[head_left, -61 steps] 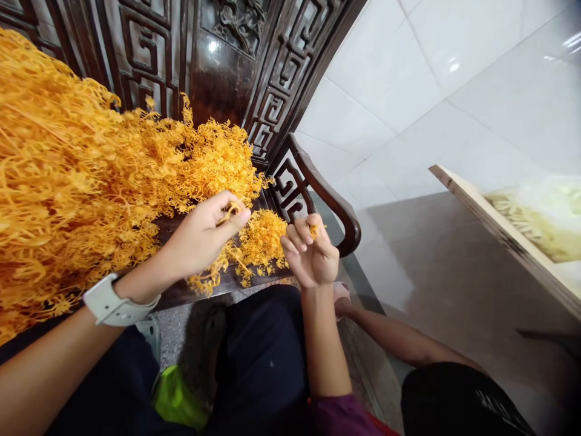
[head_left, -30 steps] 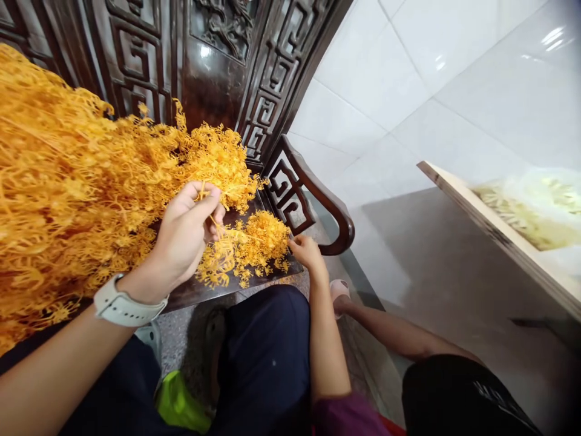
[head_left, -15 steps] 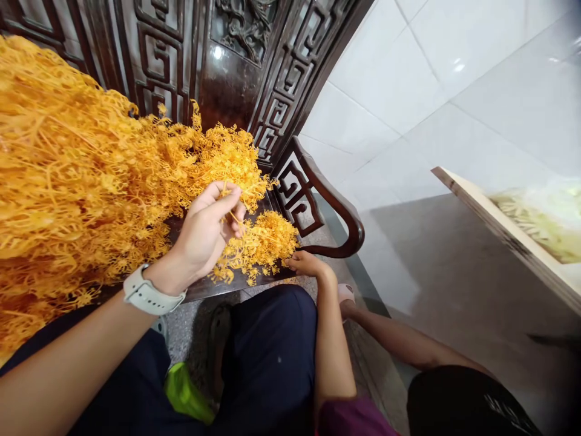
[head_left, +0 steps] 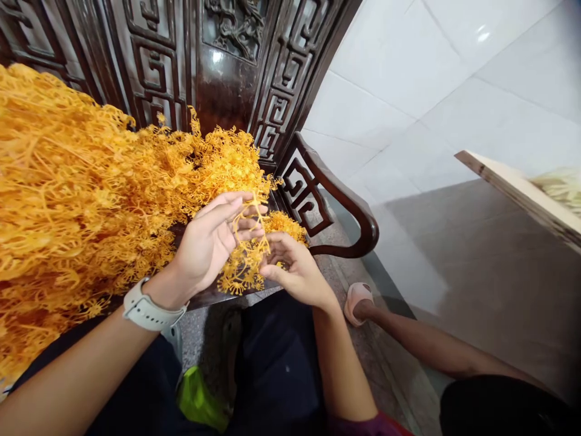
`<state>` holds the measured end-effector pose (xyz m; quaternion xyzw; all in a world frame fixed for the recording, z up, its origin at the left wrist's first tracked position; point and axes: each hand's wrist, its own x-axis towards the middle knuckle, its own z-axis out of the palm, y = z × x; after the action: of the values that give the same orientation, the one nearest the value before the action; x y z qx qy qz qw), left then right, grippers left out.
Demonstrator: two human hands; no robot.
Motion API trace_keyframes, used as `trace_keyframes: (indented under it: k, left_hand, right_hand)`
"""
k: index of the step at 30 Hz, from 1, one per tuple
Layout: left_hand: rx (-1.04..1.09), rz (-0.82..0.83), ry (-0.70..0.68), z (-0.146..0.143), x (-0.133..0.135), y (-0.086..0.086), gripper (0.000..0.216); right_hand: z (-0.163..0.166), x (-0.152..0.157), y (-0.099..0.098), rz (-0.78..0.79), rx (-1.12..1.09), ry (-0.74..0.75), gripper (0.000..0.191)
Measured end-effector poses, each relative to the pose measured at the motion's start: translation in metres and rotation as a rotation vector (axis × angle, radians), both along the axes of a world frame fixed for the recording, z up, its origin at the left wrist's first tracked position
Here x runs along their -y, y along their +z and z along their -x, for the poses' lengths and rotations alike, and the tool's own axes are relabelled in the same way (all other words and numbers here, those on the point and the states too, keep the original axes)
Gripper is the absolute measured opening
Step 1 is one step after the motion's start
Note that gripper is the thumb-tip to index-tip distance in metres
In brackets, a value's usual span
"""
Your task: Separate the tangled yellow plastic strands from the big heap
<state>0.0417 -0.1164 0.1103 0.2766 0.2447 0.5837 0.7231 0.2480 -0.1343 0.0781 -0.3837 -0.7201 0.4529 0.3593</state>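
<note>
My left hand (head_left: 213,242) pinches the top of an orange plastic sprig (head_left: 245,257) that hangs down in front of the bench. My right hand (head_left: 295,269) is just right of it, palm up, fingers curled onto the sprig's lower branches. A big heap of the same orange sprigs (head_left: 77,194) covers the dark carved wooden bench (head_left: 318,200) to the left. A smaller pile of orange pieces (head_left: 285,224) lies on the seat behind my right hand. I wear a white watch (head_left: 149,309) on my left wrist.
The bench's curved armrest (head_left: 354,212) ends right of my hands. Another person's leg and pink slipper (head_left: 358,300) stretch over the grey floor at lower right. A wooden board edge (head_left: 521,194) juts in from the right. A green shoe (head_left: 200,402) shows below.
My right hand rose from the seat's edge and joined the left on the sprig. My left hand lifted a sprig out of the heap and moved right with it.
</note>
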Motion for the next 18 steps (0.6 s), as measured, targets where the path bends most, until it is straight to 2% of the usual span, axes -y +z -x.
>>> trace_keyframes:
  k: [2,4,8,12,16,18]
  left_hand:
    - [0.0,-0.023,-0.01,0.0,0.0,0.0,0.022]
    - [-0.07,-0.045,0.022,0.001,-0.002,-0.001,0.023]
    - [-0.286,-0.109,0.19,0.009,-0.008,0.001,0.018]
    - [-0.293,-0.181,0.287,0.017,-0.01,0.007,0.022]
    - [-0.271,-0.201,0.209,0.014,-0.007,0.007,0.022]
    - [-0.365,-0.26,0.114,0.011,-0.005,0.004,0.022]
  right_hand:
    - [0.005,0.003,-0.002,-0.004,-0.046,-0.015,0.019]
    - [0.006,0.005,-0.002,-0.004,-0.128,-0.091,0.011]
    - [0.004,0.002,-0.002,0.037,-0.338,-0.265,0.015]
    - [0.006,-0.003,0.0,0.136,-0.45,-0.256,0.02]
    - [0.014,-0.003,0.006,0.208,-0.537,-0.241,0.022]
    - [0.017,-0.004,0.009,0.247,-0.556,-0.239,0.023]
